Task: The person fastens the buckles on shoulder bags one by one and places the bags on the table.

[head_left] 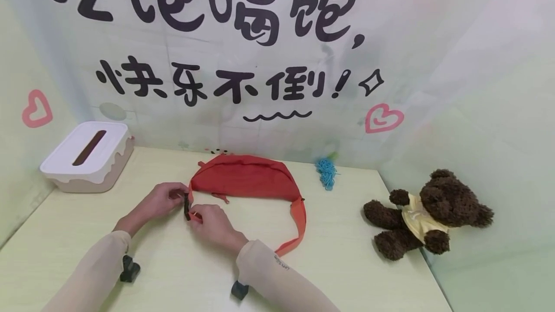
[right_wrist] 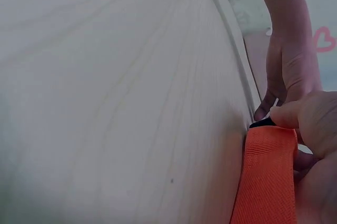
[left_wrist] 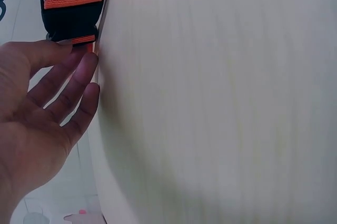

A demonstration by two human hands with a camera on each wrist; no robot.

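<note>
A red waist pack (head_left: 247, 179) lies on the table near the back wall, its orange strap (head_left: 298, 220) looping toward the front. At the pack's left side, both hands hold a black side-release buckle (head_left: 187, 206) on this strap. My left hand (head_left: 162, 200) pinches the buckle's far end between thumb and fingers. In the left wrist view the buckle (left_wrist: 72, 17) shows as one block, with orange webbing threaded through both ends. From the near side, my right hand (head_left: 215, 225) grips the buckle's other end, and the webbing (right_wrist: 268, 176) trails from it in the right wrist view.
A white-lidded tissue box (head_left: 86, 158) stands at the back left. To the right of the pack lies a bundle of blue yarn (head_left: 326, 173). A brown teddy bear (head_left: 446, 199) in a yellow shirt lies at the table's right edge. A printed curtain (head_left: 277, 134) closes the back.
</note>
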